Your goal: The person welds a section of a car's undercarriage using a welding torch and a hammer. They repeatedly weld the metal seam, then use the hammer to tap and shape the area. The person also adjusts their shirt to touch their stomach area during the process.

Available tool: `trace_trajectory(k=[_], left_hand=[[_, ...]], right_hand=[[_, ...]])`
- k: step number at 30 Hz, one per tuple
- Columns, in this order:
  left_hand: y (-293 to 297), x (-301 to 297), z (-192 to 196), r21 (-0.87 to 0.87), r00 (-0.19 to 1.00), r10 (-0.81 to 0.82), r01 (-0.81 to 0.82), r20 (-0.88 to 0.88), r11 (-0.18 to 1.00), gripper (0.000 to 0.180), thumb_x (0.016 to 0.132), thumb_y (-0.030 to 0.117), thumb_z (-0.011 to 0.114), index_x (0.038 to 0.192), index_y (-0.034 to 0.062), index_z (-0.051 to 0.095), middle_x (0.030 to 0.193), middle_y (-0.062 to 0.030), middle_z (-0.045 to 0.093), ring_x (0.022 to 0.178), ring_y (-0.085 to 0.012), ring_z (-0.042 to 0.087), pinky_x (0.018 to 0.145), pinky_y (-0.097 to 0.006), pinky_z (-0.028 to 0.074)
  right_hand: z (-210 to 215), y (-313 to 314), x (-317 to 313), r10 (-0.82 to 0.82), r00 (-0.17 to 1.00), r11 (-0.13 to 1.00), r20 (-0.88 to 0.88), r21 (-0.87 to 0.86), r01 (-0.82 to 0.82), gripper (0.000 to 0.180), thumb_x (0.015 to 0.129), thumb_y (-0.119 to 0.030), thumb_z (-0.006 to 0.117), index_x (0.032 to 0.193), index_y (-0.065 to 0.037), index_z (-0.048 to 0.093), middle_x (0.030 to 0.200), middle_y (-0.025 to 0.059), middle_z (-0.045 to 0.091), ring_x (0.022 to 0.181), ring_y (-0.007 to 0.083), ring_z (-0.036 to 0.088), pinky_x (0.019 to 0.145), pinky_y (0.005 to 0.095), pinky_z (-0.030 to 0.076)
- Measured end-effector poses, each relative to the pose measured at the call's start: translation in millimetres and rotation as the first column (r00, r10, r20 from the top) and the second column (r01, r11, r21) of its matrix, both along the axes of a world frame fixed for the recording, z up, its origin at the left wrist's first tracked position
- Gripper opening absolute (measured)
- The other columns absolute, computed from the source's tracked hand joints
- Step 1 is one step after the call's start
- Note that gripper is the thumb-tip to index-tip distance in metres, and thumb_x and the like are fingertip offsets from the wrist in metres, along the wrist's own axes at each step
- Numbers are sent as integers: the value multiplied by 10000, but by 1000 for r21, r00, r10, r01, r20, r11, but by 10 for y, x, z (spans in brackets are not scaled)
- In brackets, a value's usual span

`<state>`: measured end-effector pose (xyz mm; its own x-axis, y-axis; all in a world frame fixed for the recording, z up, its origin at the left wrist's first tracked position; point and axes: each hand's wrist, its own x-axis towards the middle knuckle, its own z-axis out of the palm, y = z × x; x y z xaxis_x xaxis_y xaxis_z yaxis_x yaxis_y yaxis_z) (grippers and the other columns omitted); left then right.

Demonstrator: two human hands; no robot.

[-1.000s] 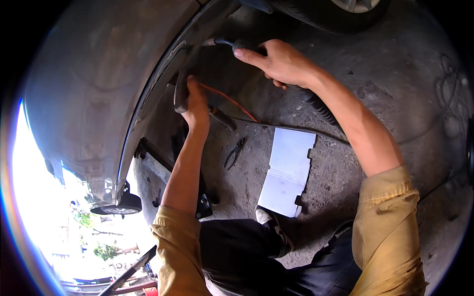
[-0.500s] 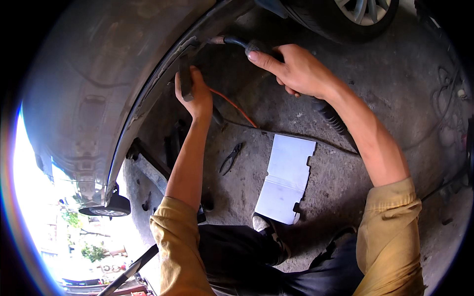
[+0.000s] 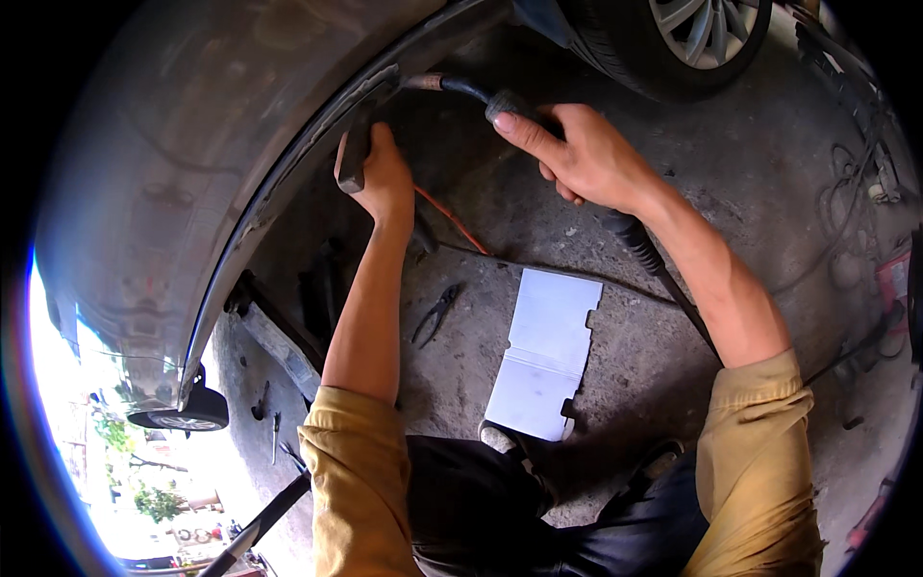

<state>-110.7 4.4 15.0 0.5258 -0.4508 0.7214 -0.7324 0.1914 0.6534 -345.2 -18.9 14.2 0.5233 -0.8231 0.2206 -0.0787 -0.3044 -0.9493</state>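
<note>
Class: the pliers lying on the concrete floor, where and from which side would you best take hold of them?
Grip the pliers by the two handles, coming from above. They lie flat with the handles spread toward the person and the jaws pointing toward the left hand, so the handle end is nearer and probably easier to close around.

Stained concrete floor, bright daylight beyond.

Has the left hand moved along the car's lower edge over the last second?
Cannot tell: the left hand grips the same spot on the car's edge in each picture; only the camera shifts.
</note>
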Motion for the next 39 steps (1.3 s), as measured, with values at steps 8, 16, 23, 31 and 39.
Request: trace_trajectory(k=[8, 16, 23, 31, 39], left_hand=[[-65, -24, -136, -41, 998, -70, 69, -2, 997, 176, 848, 122, 562, 875, -31, 644, 760, -122, 617, 710, -213, 571, 681, -348, 452], [-155, 86, -163, 155, 975, 35, 0, -221, 988, 232, 868, 163, 552, 958, -30, 643, 843, -144, 640, 788, -250, 588, 743, -375, 456], [-174, -117, -95, 138, 988, 61, -41, -139, 990, 257, 875, 191, 557, 968, -32, 644, 857, -142, 649, 811, -258, 597, 758, -386, 457], [-182, -93, -55, 169, 972, 113, -79, -206, 982, 233, 870, 169, 566, 958, -27, 656, 825, -122, 646, 779, -230, 593, 736, -363, 458], [-287, -201, -107, -73, 985, -17, 5, -173, 997, 211, 851, 129, 571, 947, -28, 675, 886, -128, 678, 826, -233, 618, 774, -354, 467]], right_hand=[[18, -49, -81, -34, 995, 998, -90, -52, 29, 620, 895, -628, 538, 759, -23, 542, 537, -5, 484, 401, 77, 501, 376, 230, 392], [47, -20, -68, -58, 996, 997, -70, -56, 54, 672, 870, -649, 559, 676, -5, 555, 433, 42, 466, 396, 149, 534, 418, 301, 442], [3, -36, -68, -52, 995, 997, -87, -55, 48, 670, 876, -642, 556, 685, 0, 564, 434, 35, 455, 394, 147, 520, 417, 307, 434], [-24, -49, -40, -32, 998, 998, -53, -57, 29, 663, 889, -625, 554, 723, 15, 593, 439, 25, 456, 392, 137, 517, 401, 299, 422], [71, -45, 16, -16, 1000, 1000, -10, 16, 16, 650, 897, -611, 555, 579, -49, 484, 442, 38, 461, 377, 136, 514, 382, 289, 410]])
